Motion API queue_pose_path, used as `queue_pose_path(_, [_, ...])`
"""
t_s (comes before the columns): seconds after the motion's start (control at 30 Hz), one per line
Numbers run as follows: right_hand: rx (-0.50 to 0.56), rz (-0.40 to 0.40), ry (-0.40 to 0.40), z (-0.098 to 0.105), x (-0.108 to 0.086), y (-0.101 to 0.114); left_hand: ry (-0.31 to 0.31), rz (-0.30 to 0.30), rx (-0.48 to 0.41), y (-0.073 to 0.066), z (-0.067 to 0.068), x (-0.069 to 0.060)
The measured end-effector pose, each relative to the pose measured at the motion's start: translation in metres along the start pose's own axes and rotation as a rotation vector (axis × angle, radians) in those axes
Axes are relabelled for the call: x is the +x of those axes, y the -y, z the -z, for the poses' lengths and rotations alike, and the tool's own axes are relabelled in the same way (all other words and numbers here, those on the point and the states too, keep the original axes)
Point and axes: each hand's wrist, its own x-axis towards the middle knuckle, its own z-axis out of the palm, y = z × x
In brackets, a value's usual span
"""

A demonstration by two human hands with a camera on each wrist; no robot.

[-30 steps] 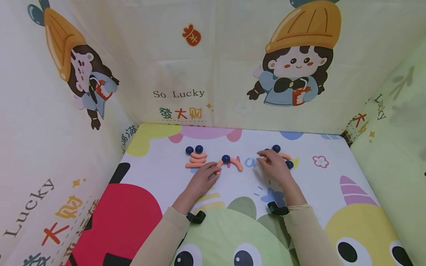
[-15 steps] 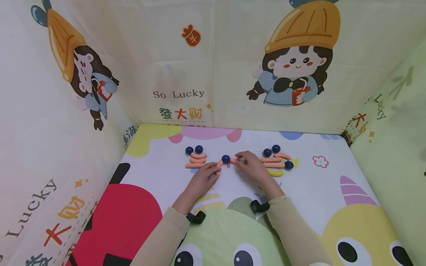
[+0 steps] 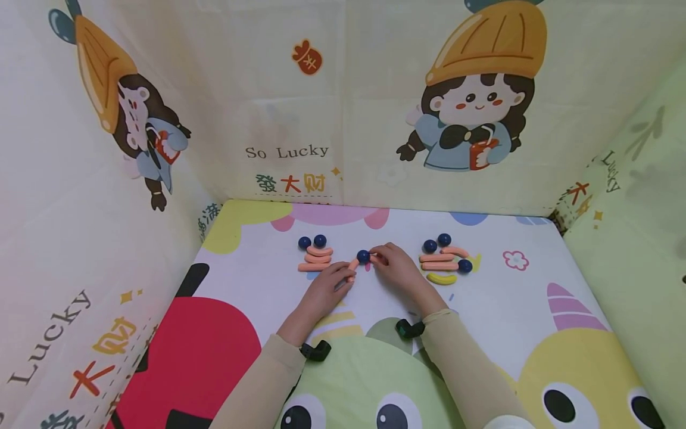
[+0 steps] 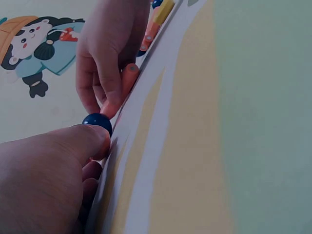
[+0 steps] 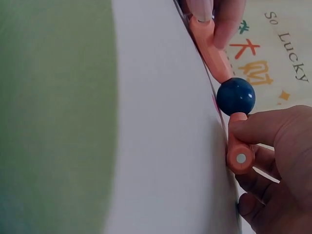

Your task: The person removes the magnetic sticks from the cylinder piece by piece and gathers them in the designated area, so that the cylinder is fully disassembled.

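A navy ball (image 3: 363, 257) sits between two curved orange magnetic-toy rods on the table. My left hand (image 3: 326, 292) pinches the left rod (image 5: 212, 54) near its outer end. On the other side, my right hand (image 3: 399, 271) holds the right rod (image 5: 240, 150) between thumb and fingers, close to the ball. A pale disc shows in that rod's outer end in the right wrist view. Both rods' inner ends appear to touch the ball. In the head view the right hand covers most of its rod.
Left of my hands lie several orange rods (image 3: 318, 259) with two navy balls (image 3: 320, 241). To the right are more orange rods (image 3: 440, 266), several navy balls (image 3: 444, 239) and a curved yellow rod (image 3: 442, 279). Printed cloth walls (image 3: 370, 131) stand behind and beside the table.
My right hand has moved left from the right-hand group to the right curved rod and now grips it. The yellow rod has come into sight. The left hand stays where it was.
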Motion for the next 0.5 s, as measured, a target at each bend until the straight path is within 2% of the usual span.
queue_pose_path(0.27, [0.004,0.006,-0.016,0.0009,-0.001,0.0017,-0.018,-0.028,-0.003,-0.0004,0.0011,0.0005])
queue_pose_path(0.5, [0.001,0.019,-0.009,0.0034,-0.0028,0.0007,-0.002,-0.009,0.015,-0.0008,0.0005,0.0011])
